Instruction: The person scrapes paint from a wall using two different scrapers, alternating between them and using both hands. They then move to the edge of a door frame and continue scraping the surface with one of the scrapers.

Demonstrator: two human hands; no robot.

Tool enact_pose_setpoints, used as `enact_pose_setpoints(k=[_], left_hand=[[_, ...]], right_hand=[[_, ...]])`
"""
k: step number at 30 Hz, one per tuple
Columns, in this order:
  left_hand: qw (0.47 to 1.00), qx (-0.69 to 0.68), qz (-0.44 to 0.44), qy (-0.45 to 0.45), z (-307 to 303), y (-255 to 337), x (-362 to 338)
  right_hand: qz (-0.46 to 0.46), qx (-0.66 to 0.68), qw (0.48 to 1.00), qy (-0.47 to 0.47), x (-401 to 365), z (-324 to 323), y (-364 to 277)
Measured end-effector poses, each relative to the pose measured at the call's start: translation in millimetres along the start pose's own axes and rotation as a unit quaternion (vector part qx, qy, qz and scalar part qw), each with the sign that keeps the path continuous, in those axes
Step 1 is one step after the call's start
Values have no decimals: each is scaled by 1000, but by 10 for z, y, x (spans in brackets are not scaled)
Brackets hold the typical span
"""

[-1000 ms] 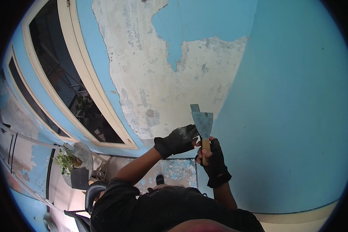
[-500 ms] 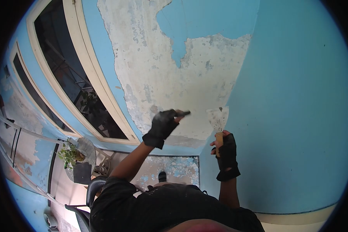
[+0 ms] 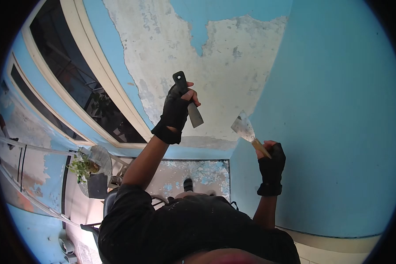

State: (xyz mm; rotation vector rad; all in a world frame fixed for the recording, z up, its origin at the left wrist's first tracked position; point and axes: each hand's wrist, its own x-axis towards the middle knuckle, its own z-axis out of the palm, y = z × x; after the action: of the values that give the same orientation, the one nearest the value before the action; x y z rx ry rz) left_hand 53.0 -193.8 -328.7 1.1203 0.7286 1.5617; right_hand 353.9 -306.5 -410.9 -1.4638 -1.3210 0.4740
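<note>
My left hand, in a black fingerless glove, is closed round the dark handle of a narrow scraper. Its handle end with a hole points up, and the metal blade points down past my fingers. To the right, my gloved right hand grips the wooden handle of a wide putty knife. That blade tilts up and left, speckled with residue. Behind both tools is the wall, its blue paint broken by a large bare plaster patch with ragged edges.
A smooth blue wall rises on the right. On the left are a cream-framed window, a potted plant on a round table and a dark chair. Blue paint flakes litter the floor.
My left hand has risen and turned the narrow scraper from sideways to blade down. My right hand has moved slightly right and up, tilting the putty knife leftward. The view has shifted a little.
</note>
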Motion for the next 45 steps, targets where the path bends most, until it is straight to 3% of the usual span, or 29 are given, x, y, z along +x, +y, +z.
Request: enact_pose_setpoints(k=[3,7,9,11,13,14,15,16,17,18,19,21,23,25,27,28,30,31,33,34,35,37,38,39,40,41,43,44,45], left_hand=[[992,-122,-15,-21,-7,-63,83],[983,-177,-3,-48,48,-59,106],[991,-101,44,-77,63,-132,91],[993,-79,40,-75,137,-164,44],[995,-55,38,-72,175,-196,-4],[997,5,17,-70,179,-220,-20],[996,64,-3,-67,196,-241,-42],[973,221,-23,-68,265,-240,-104],[931,313,79,-172,311,-345,-162],[912,327,55,-243,411,-424,-264],[871,373,95,-305,513,-430,-363],[832,385,181,-356,585,-602,-495],[832,387,169,-360,589,-774,-538],[841,389,148,-346,617,-788,-521],[851,394,124,-326,632,-761,-530],[886,344,79,-302,653,-699,-518],[916,298,-22,-269,671,-564,-459],[916,298,-26,-268,635,-554,-423],[925,249,-99,-270,578,-503,-349],[911,283,-112,-277,594,-406,-322],[911,283,-113,-277,572,-371,-312],[914,227,-147,-304,538,-344,-305],[913,227,-147,-304,524,-381,-284],[916,294,53,-268,506,-422,-283],[876,349,249,-220,489,-443,-290],[877,350,245,-221,437,-423,-299],[831,437,270,-217,394,-216,-306],[799,455,343,-195,345,-299,-303],[798,457,343,-191,354,-315,-334]], right_hand=[[-26,-3,999,-27,-77,-53,-73],[1,87,995,46,-148,-37,-187],[9,127,989,75,-169,-22,-43],[2,58,998,39,-178,-3,307],[-5,40,999,16,-195,55,243],[72,209,975,5,-228,106,166],[146,371,917,-5,-248,151,92],[138,357,924,-15,-266,182,87],[137,357,924,-12,-295,223,162],[121,284,950,-50,-331,286,281],[105,208,968,-88,-335,321,238],[117,203,967,-97,-358,363,117],[61,144,982,-105,-348,404,130],[58,186,977,-91,-335,430,137],[85,249,954,-148,-280,365,52],[86,248,953,-150,-231,318,-6],[137,424,830,-336,-152,220,-80],[141,424,829,-337,-143,218,-69],[147,466,749,-448,-128,209,-46],[119,518,708,-466,-142,269,88],[119,518,708,-466,-159,315,118],[135,631,625,-440,-201,407,140],[134,631,625,-440,-166,402,212],[110,443,807,-375,-128,363,243],[78,223,929,-284,-111,347,246],[-26,139,984,-112,-73,439,222],[62,173,981,61,15,364,202],[62,174,981,59,-6,318,171],[43,177,983,12,-53,266,137]])
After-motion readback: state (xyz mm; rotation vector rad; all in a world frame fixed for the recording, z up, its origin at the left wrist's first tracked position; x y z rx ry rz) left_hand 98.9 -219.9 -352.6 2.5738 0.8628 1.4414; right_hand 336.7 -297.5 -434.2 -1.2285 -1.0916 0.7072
